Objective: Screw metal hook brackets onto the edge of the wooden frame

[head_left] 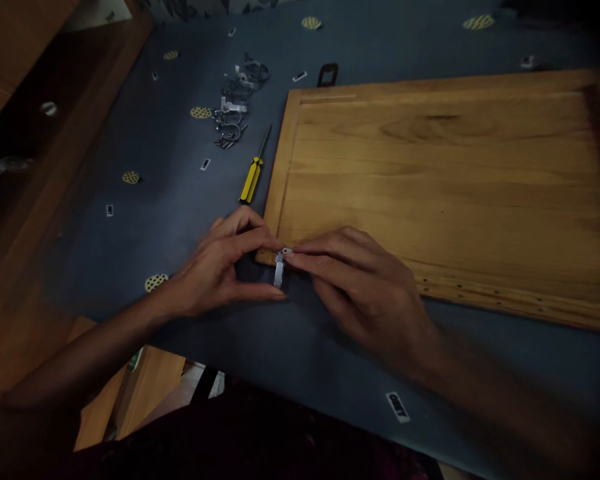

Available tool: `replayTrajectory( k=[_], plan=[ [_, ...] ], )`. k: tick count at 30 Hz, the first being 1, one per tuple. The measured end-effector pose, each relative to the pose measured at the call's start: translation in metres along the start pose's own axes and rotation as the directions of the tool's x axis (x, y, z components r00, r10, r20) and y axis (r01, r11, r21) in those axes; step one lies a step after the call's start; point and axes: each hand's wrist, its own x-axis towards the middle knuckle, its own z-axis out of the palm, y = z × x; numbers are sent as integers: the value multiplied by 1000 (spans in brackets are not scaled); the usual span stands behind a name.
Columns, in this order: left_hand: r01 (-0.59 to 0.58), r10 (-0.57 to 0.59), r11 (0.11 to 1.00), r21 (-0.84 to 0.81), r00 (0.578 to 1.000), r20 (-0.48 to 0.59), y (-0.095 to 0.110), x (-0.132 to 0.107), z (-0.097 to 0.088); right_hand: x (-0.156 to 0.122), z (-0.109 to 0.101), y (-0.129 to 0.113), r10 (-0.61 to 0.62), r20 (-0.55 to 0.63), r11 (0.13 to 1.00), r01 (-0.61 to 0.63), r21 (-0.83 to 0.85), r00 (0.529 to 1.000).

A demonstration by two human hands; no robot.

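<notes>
A small silver metal cabinet hinge (279, 272) sits at the near left corner of a wooden cabinet door (430, 180), its arm reaching past the door's near edge. My left hand (220, 263) grips it between the thumb at the lower end and the index finger on top. From the other side, the fingertips of my right hand (365, 283) are closed at the hinge's upper end; whether a screw is pinched there is too small to tell. Beyond my left hand, a yellow and black screwdriver (251, 180) lies beside the door's left edge.
More metal hinges (233, 107) lie in a loose group behind the screwdriver, with several screws (226, 141) next to them. A dark bracket-like piece (327, 75) is at the door's far edge. Everything rests on a blue patterned cloth (180, 200). Wooden furniture (20, 53) stands at the left.
</notes>
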Motion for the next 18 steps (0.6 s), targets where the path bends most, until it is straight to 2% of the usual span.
replayTrajectory(
  k=[9, 18],
  plan=[
    [-11, 11, 1000, -3, 1000, -4, -1, 0, -1, 3, 2, -4, 39, -49, 999, -39, 4, 998],
    [13, -13, 1000, -4, 1000, -4, -2, 0, 1, 3, 3, -4, 32, -35, 999, -32, 10, 999]
  ],
)
